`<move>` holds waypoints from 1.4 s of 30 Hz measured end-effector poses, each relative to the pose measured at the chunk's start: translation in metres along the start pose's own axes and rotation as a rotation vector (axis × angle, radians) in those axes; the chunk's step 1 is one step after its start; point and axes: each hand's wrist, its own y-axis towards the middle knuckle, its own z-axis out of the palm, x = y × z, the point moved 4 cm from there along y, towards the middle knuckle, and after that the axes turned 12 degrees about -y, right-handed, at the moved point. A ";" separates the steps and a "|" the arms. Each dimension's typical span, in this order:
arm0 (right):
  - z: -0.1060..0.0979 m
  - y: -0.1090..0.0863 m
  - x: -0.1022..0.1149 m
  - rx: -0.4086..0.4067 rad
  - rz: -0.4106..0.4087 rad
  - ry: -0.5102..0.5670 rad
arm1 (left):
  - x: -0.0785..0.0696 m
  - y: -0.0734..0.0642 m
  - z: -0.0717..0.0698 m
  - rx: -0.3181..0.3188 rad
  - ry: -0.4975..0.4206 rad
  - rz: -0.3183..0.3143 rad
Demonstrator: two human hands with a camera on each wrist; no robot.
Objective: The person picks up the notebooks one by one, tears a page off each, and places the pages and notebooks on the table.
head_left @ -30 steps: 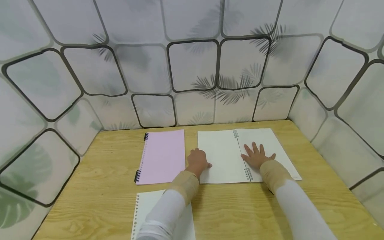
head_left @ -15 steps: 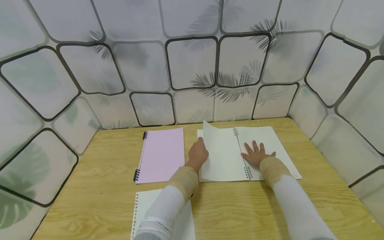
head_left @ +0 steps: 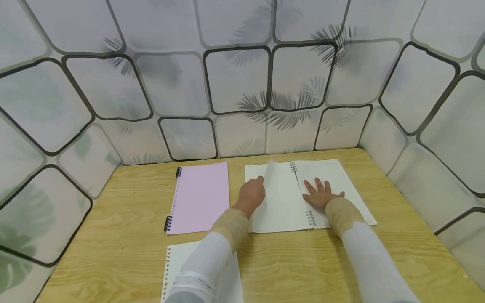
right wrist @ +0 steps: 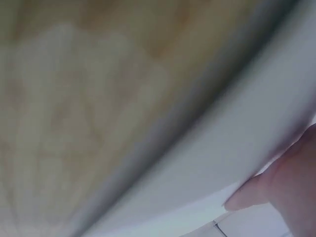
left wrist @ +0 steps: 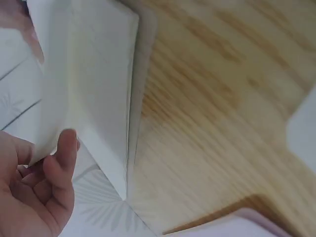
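Note:
An open spiral notebook [head_left: 282, 216] lies on the wooden table in the head view, its wire coil [head_left: 310, 218] running down the middle. My left hand [head_left: 251, 194] pinches the outer edge of a left-side page [head_left: 270, 179], which stands curled up off the pages below. In the left wrist view, thumb and fingers of the left hand [left wrist: 37, 185] grip that page [left wrist: 55, 94] near its edge. My right hand [head_left: 320, 195] rests on the right-side page with its fingers spread. Part of the right hand [right wrist: 284, 182] shows over white paper in the right wrist view.
Left of the open notebook lies a pink-covered notebook [head_left: 201, 195] with black binding rings. A white sheet with holes along its left edge [head_left: 176, 261] lies nearer, partly under the left forearm. Patterned walls [head_left: 242, 139] enclose the table [head_left: 125, 219] at the back and sides.
My left hand was at the notebook's left edge, with the page flat. It now holds the page raised and has shifted slightly right with it. The right hand stays on its page.

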 end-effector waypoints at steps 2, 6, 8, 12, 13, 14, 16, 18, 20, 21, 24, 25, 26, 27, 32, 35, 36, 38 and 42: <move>0.001 0.004 -0.001 -0.004 0.009 -0.004 | -0.003 -0.003 0.001 0.028 0.096 0.050; 0.002 0.016 -0.005 -0.031 0.041 -0.031 | -0.007 -0.010 0.005 0.067 0.252 0.135; 0.002 0.022 -0.007 -0.044 0.060 -0.045 | -0.008 -0.012 0.005 0.072 0.285 0.156; 0.003 0.030 -0.010 -0.039 0.080 -0.034 | -0.006 -0.012 0.008 0.083 0.303 0.164; 0.004 0.031 -0.010 -0.032 0.080 -0.025 | -0.005 -0.011 0.009 0.084 0.307 0.161; 0.005 0.031 -0.009 -0.026 0.076 -0.017 | -0.004 -0.010 0.010 0.082 0.312 0.157; 0.008 0.032 -0.009 -0.019 0.069 -0.013 | -0.002 -0.008 0.012 0.064 0.313 0.154; 0.011 0.033 -0.008 -0.024 0.055 -0.038 | -0.001 -0.005 0.012 0.020 0.283 0.150; 0.014 0.036 -0.007 -0.035 0.047 -0.073 | -0.003 -0.003 0.010 -0.043 0.236 0.165; 0.015 0.037 -0.007 -0.043 0.046 -0.087 | -0.004 -0.002 0.008 -0.080 0.213 0.181; 0.015 0.040 -0.005 -0.057 0.042 -0.097 | -0.012 -0.003 0.004 -0.178 0.198 0.255; 0.015 0.041 -0.005 -0.053 0.046 -0.087 | -0.014 -0.004 0.003 -0.195 0.224 0.284; 0.014 0.042 -0.004 -0.051 0.045 -0.079 | -0.017 -0.005 0.003 -0.203 0.259 0.311; 0.013 0.043 -0.004 -0.049 0.045 -0.072 | -0.019 -0.007 0.003 -0.200 0.299 0.335; 0.008 0.042 -0.003 -0.053 0.056 -0.058 | -0.029 -0.017 0.010 -0.090 0.430 0.399; 0.006 0.040 -0.004 -0.060 0.069 -0.044 | -0.034 -0.020 0.013 -0.047 0.454 0.409; 0.005 0.040 -0.004 -0.062 0.067 -0.048 | -0.035 -0.020 0.015 -0.038 0.460 0.407; 0.003 0.041 -0.005 -0.073 0.051 -0.066 | -0.035 -0.020 0.017 -0.021 0.470 0.392; -0.001 0.043 -0.011 -0.046 0.057 -0.089 | -0.029 -0.017 0.021 -0.002 0.447 0.338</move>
